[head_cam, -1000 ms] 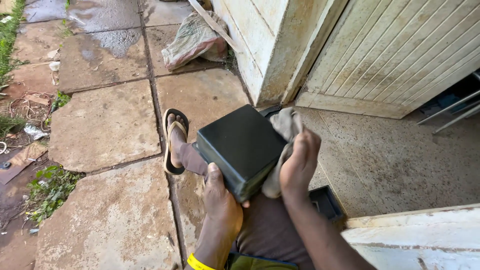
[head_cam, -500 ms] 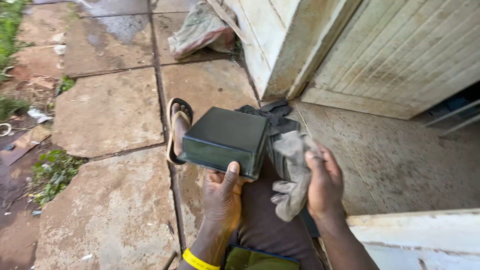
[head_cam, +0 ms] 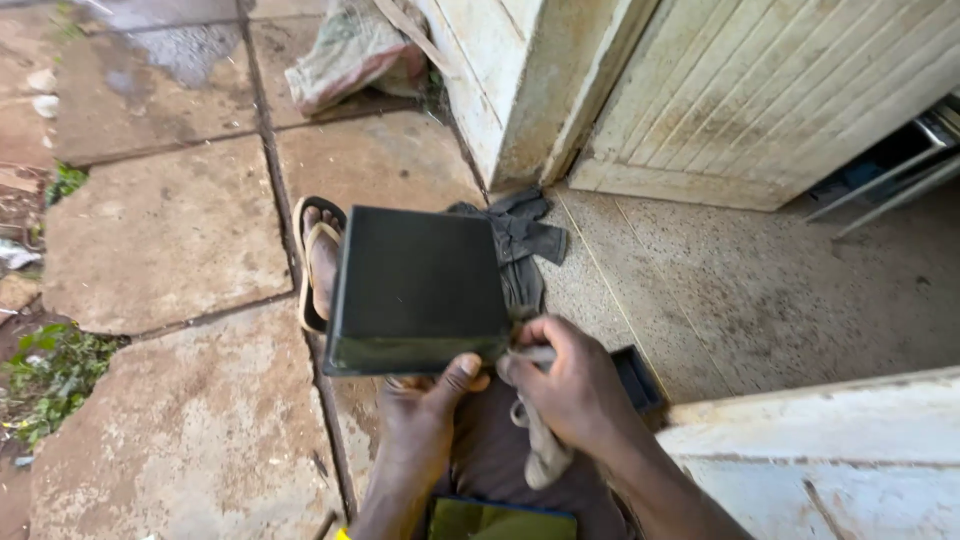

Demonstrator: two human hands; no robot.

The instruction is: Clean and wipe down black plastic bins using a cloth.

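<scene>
A: Stone slabs (head_cam: pixel 160 235) underfoot, sandalled foot (head_cam: pixel 322 258), dark rag (head_cam: pixel 520 235) by the wooden door (head_cam: pixel 760 90).
B: Hands?
A: Left hand (head_cam: pixel 425 420) grips the dark box (head_cam: pixel 415 290) at its near edge, above the lap; right hand (head_cam: pixel 570 385) closed around a pale cloth (head_cam: pixel 540 440), touching the box corner.

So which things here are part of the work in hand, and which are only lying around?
In hand:
- dark box, left hand holds its near edge
- grey rag, in right hand, pressed to the box's corner

Lying about:
- dark cloth on the floor
- sack by the wall
- small black tray
</scene>
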